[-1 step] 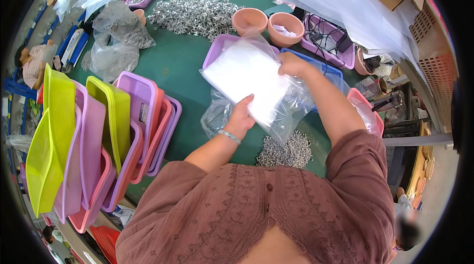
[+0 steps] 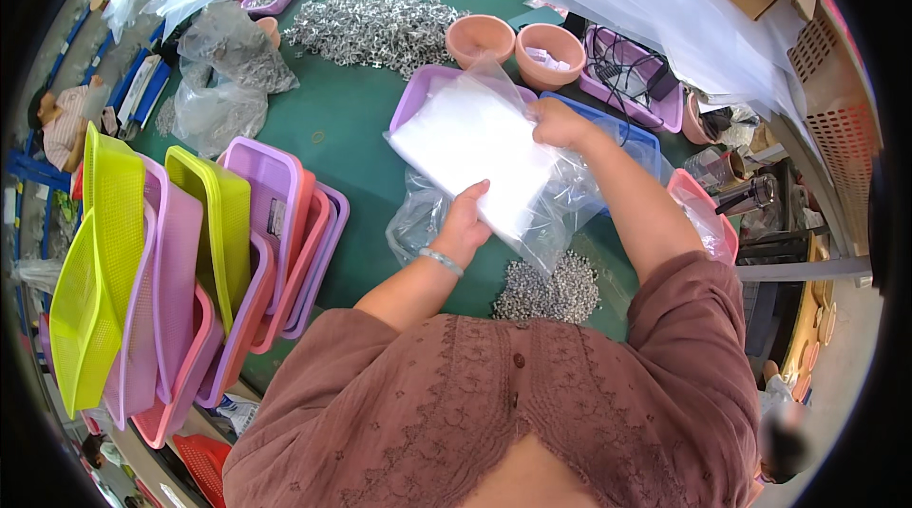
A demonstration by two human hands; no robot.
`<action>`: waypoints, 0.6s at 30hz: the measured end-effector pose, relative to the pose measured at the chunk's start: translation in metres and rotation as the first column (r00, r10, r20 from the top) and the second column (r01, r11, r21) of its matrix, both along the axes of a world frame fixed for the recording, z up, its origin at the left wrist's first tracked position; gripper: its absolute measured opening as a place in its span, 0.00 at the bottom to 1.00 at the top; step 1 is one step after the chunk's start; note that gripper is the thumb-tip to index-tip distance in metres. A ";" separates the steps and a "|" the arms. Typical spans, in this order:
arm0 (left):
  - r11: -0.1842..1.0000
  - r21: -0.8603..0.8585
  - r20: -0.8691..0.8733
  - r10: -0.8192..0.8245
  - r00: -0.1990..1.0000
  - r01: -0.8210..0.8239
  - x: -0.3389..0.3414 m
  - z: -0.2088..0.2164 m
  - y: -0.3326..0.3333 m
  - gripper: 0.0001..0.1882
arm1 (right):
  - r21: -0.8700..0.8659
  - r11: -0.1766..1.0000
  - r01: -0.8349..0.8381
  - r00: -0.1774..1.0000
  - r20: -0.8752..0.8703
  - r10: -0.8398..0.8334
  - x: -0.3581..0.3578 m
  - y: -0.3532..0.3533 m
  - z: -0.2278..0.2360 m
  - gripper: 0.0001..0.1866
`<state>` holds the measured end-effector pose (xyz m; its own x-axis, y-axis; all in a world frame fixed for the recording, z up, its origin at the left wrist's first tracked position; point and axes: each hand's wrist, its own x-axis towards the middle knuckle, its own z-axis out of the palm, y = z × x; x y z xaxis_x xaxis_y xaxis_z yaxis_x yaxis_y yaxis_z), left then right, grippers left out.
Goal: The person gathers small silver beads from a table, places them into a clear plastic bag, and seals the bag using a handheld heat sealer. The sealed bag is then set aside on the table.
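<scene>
A stack of white sheets or small bags, I cannot tell which, lies inside a clear plastic bag tilted over the table. My left hand, with a pale bangle at the wrist, is closed on the near edge, thumb on top and fingers hidden below. At the upper right edge, my right hand pinches the bag's film. Behind the bag, a purple tray is partly covered. A blue tray stands beyond my right wrist. Close to my body lies a heap of small metal parts.
Nested green, purple and pink baskets crowd the left. Farther back are a larger metal heap, bagged parts, two terracotta-coloured bowls and a purple basket of black cables. Another person sits at the far left.
My right hand has shifted very slightly left along the bag's edge. Everything else looks the same.
</scene>
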<state>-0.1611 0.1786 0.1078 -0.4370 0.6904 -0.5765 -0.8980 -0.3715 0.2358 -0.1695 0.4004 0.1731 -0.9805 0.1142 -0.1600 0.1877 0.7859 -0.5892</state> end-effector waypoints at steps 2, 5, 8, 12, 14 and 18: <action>1.000 -0.012 0.026 -0.015 1.000 0.016 -0.004 0.011 0.002 0.23 | 0.157 0.987 -0.041 0.986 -0.155 0.065 0.003 -0.025 0.020 0.18; 0.998 0.036 -0.058 0.058 0.997 -0.056 0.001 0.025 -0.008 0.22 | 0.317 0.939 -0.135 0.969 -0.154 0.192 0.012 -0.083 0.068 0.16; 0.899 0.434 0.019 0.056 0.998 -0.059 0.005 0.052 -0.029 0.25 | 0.584 0.758 -0.290 0.867 -0.174 0.466 0.035 -0.141 0.074 0.05; 0.892 0.436 -0.288 0.014 0.957 0.118 0.009 0.064 -0.062 0.29 | 0.559 0.794 -0.238 0.830 -0.308 0.465 0.053 -0.156 0.085 0.04; 0.920 0.361 -0.296 -0.045 0.954 0.156 0.009 0.079 -0.072 0.32 | 0.565 0.777 -0.279 0.813 -0.291 0.504 0.060 -0.159 0.081 0.04; 0.987 0.149 -0.178 -0.039 0.983 0.067 0.008 0.053 -0.086 0.29 | 0.463 0.732 -0.501 0.684 -0.307 0.662 0.069 -0.192 0.071 0.05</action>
<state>-0.1529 0.0923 0.1610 -0.4816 0.7898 -0.3798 -0.8676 -0.3685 0.3338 -0.1005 0.2085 0.2444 -0.8124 -0.5396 0.2209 -0.5780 0.7950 -0.1838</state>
